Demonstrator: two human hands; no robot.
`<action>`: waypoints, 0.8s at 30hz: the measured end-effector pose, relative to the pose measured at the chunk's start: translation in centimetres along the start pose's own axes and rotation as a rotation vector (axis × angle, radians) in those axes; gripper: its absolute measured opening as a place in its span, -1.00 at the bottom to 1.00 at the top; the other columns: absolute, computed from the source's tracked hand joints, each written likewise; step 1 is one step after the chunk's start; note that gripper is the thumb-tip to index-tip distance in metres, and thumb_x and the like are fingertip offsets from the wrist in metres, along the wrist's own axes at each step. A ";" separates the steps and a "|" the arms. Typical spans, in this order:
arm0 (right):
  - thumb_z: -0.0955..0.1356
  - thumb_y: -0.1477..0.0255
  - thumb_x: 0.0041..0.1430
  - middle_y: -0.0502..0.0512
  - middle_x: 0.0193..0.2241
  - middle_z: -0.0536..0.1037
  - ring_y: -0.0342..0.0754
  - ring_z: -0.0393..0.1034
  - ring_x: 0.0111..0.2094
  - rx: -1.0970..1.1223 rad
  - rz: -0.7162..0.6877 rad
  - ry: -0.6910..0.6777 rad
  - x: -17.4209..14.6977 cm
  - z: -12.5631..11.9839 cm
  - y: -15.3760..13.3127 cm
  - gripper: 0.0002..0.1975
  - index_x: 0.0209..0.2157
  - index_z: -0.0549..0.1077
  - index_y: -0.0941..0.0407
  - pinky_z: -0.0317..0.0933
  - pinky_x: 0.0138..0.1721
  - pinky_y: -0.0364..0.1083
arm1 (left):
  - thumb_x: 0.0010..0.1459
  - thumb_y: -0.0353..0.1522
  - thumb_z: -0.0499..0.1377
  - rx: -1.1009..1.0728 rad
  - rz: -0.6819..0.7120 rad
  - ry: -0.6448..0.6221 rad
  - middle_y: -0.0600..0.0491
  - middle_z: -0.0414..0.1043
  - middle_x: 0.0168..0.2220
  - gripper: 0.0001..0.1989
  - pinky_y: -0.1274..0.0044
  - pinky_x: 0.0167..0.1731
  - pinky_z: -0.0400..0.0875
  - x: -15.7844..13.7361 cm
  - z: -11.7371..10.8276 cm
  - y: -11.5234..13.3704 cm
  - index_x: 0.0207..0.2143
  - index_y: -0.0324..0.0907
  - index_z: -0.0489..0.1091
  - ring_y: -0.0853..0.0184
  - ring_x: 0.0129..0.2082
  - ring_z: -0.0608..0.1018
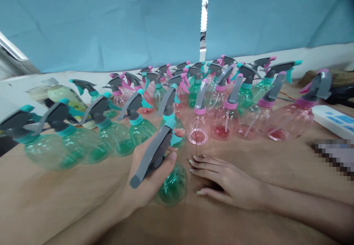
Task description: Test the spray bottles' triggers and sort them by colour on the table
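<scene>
From where I stand, the person's left hand [153, 180] is closed around the neck of a translucent green plastic spray bottle [174, 186] with a grey-and-turquoise trigger head, held at the front of the brown tabletop [35, 189]; I can't tell whether its base touches. The right hand [226, 175] lies open, palm down, just beside it. Behind the left hand runs a row of similar green bottles [116, 138]; beyond the right stand rounded translucent pink bottles [197, 127] with pink collars.
</scene>
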State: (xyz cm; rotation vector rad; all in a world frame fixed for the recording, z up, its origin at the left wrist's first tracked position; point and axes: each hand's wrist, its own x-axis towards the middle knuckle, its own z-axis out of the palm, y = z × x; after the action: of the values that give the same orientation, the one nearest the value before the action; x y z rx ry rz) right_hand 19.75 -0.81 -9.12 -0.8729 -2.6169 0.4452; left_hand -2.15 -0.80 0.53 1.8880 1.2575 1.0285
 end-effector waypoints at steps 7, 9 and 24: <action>0.28 0.21 0.27 0.19 0.18 0.34 0.03 0.12 0.25 0.051 -0.010 0.040 -0.1 0.0 0.0 -0.47 0.18 0.30 0.19 -0.01 0.27 0.07 | 0.06 -0.38 0.11 0.015 0.011 0.009 0.09 0.52 -0.28 -0.66 0.49 -0.32 0.48 0.0 0.0 -0.1 -0.07 -0.04 0.41 0.26 -0.34 0.58; 0.28 0.21 0.27 0.19 0.18 0.34 0.03 0.12 0.25 0.053 -0.011 0.037 -0.1 0.0 0.0 -0.47 0.18 0.30 0.19 -0.01 0.27 0.07 | 0.07 -0.36 0.12 0.020 0.005 0.006 0.11 0.49 -0.38 -0.66 0.49 -0.38 0.47 0.0 0.0 -0.2 -0.06 -0.06 0.40 0.27 -0.41 0.56; 0.27 0.19 0.28 0.18 0.19 0.32 0.02 0.12 0.25 0.015 -0.011 0.031 0.0 0.1 0.0 -0.47 0.18 0.30 0.19 0.00 0.27 0.06 | 0.07 -0.35 0.11 0.036 -0.009 -0.014 0.12 0.50 -0.36 -0.67 0.49 -0.34 0.45 0.0 -0.2 -0.4 -0.07 0.00 0.40 0.28 -0.40 0.55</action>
State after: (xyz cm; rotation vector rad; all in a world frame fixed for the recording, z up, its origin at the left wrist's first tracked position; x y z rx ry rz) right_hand 19.73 -0.80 -9.23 -0.8540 -2.5858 0.4440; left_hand -2.50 -0.66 0.23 1.9120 1.2835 0.9924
